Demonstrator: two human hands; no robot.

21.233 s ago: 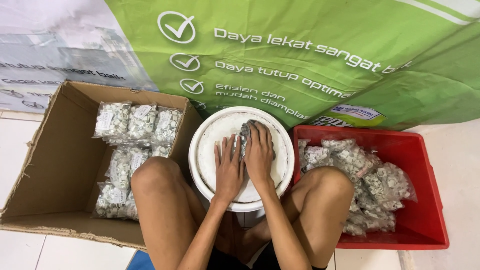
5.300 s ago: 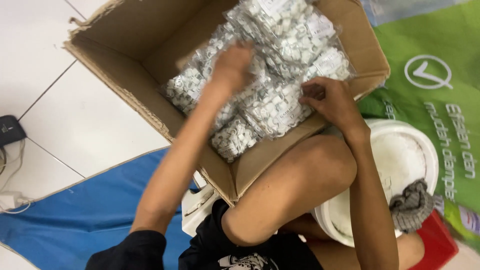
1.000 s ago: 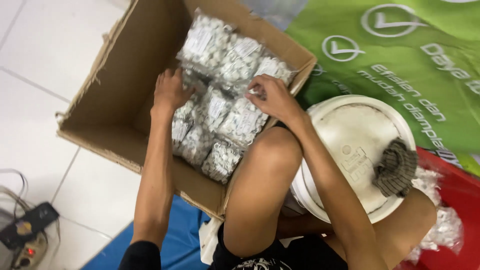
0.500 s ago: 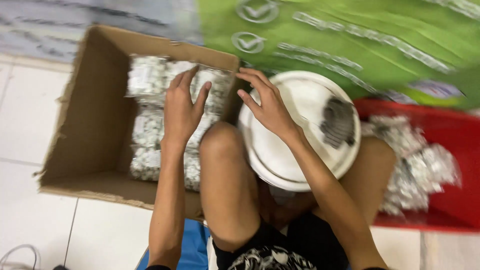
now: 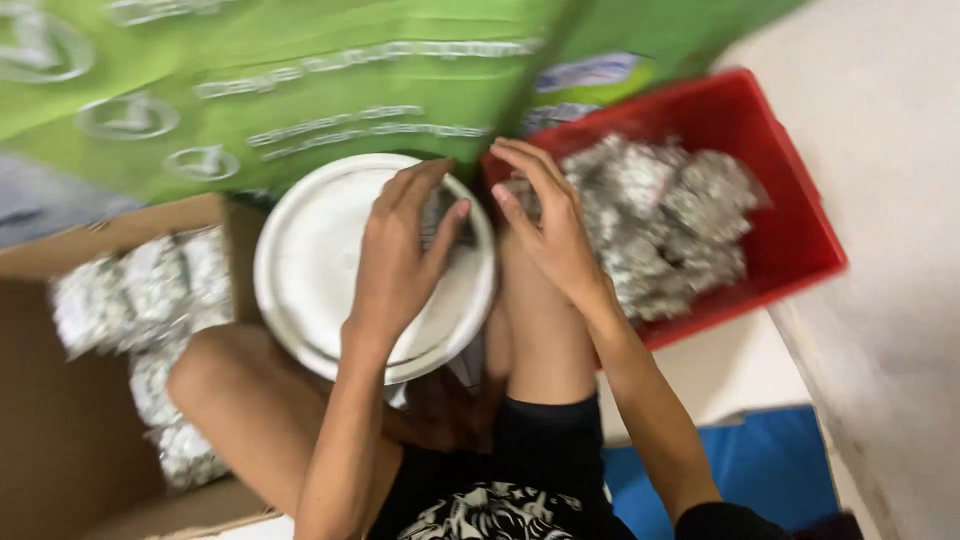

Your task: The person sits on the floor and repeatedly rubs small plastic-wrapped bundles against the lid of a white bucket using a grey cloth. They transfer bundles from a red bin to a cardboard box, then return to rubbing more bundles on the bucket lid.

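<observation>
I sit on the floor with a white bucket lid [image 5: 320, 250] between my knees. My left hand [image 5: 405, 250] hovers over the lid's right side, fingers spread, holding nothing; a grey cloth is partly hidden beneath it. My right hand [image 5: 545, 220] reaches past my right knee toward the near-left corner of a red crate [image 5: 790, 230]. The crate is piled with small clear bags of pale pieces [image 5: 660, 220]. The hand's fingers are apart and empty, just short of the bags. The picture is blurred by motion.
A cardboard box [image 5: 60, 420] at the left holds more clear bags [image 5: 150, 300] along its right side. A green printed banner [image 5: 300, 80] lies behind the lid. A blue mat [image 5: 740, 470] is under me, and white tiled floor [image 5: 890, 250] lies right of the crate.
Both hands have left the cardboard box and swung right: the left over the white lid, the right toward the red crate. The view has turned right with them.
</observation>
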